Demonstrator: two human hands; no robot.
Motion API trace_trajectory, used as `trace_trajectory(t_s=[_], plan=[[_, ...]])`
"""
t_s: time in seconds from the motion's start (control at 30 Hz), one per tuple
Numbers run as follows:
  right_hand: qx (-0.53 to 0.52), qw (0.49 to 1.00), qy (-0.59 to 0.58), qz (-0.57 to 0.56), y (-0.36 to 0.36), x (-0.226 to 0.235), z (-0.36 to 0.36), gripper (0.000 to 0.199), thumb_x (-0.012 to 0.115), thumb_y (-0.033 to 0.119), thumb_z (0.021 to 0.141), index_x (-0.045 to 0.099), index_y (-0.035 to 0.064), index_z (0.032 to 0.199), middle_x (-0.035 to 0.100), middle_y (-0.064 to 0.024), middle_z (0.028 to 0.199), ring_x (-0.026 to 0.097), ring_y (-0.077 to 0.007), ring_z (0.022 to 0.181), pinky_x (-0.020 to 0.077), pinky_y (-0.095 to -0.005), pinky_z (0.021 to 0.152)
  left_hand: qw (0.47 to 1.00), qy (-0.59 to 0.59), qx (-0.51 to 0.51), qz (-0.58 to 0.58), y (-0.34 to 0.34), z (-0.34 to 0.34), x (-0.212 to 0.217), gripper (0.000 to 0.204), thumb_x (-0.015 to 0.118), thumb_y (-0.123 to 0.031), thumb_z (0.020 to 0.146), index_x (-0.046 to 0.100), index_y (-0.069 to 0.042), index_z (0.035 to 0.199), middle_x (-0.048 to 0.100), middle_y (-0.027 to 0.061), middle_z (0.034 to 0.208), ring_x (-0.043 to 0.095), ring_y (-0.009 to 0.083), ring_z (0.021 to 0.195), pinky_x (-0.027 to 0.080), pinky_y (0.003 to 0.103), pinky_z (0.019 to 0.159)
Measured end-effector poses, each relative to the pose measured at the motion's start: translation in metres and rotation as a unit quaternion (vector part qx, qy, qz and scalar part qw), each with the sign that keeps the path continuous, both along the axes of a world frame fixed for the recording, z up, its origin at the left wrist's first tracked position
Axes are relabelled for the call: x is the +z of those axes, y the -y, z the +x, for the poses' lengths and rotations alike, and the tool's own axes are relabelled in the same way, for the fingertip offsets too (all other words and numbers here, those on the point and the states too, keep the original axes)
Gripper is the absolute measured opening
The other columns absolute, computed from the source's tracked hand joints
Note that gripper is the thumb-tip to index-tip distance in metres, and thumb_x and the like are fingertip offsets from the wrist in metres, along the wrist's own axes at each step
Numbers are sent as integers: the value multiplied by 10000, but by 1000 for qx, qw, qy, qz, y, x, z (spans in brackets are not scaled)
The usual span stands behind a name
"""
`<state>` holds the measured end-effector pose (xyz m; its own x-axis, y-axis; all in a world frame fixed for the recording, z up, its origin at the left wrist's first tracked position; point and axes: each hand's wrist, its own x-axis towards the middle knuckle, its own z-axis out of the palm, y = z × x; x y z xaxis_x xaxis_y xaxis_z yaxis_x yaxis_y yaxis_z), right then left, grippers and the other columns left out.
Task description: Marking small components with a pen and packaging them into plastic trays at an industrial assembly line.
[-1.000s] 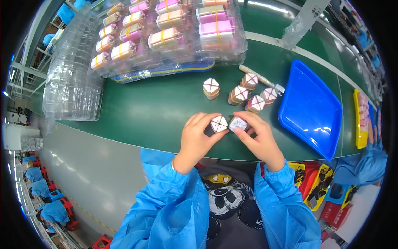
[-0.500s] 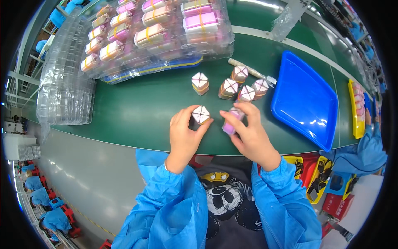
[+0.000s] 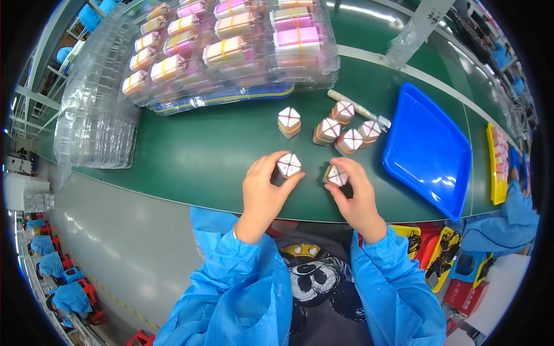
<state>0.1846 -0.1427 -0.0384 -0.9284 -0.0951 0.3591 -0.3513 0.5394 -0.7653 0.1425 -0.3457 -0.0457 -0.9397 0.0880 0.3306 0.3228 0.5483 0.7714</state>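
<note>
My left hand [image 3: 266, 187] grips an upright small block [image 3: 289, 165], its fingers and thumb around the sides. The block's white top is split into wedges by dark crossing lines. My right hand [image 3: 359, 199] holds a similar banded block [image 3: 336, 175] between thumb and fingers, white end up and slightly tilted. Both blocks are close to the green table, a short gap apart; whether their bottoms touch it I cannot tell. Beyond them one like block [image 3: 289, 122] with a yellow band stands alone. To its right, several more blocks [image 3: 328, 131] stand in a cluster.
A blue tray [image 3: 427, 153] lies at the right, with a wrapped rod [image 3: 359, 108] beside it. At the back left, a clear plastic tray [image 3: 248, 75] holds rows of pink and white banded blocks. Stacked clear trays [image 3: 98, 115] stand at the far left. A co-worker's sleeve [image 3: 502, 222] shows at the right.
The block in my right hand has turned from lying over, pink side showing, to white end up. My left hand keeps its grip. The whole view has shifted slightly.
</note>
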Motion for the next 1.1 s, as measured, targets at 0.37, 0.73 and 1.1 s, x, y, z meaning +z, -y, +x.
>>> trace_trajectory(t_s=[0.37, 0.73, 1.1], plan=[[-25, 991, 103, -80, -10, -4, 0, 574, 759, -28, 765, 555, 52, 1296, 643, -144, 1205, 645, -286, 1095, 512, -328, 908, 991, 10, -129, -17, 3, 1, 5, 484, 888, -192, 645, 698, -69, 1072, 709, 94, 940, 671, 258, 874, 523, 344, 768], [-30, 999, 15, 35, -51, 94, -14, 216, 711, 31, 830, 679, 3, 1042, 678, -157, 1025, 674, -266, 963, 532, -344, 838, 988, 9, -150, 22, 5, 1, 9, 476, 865, -154, 684, 681, -49, 1111, 710, 110, 1069, 669, 273, 985, 516, 354, 858], [92, 921, 247, 286, -121, 61, -150, 411, 660, 49, 707, 650, 10, 1116, 684, -127, 914, 658, -241, 855, 527, -358, 761, 992, -5, -127, 13, 2, 4, 5, 465, 874, -183, 688, 692, -47, 1094, 719, 103, 1017, 676, 247, 892, 535, 328, 812]])
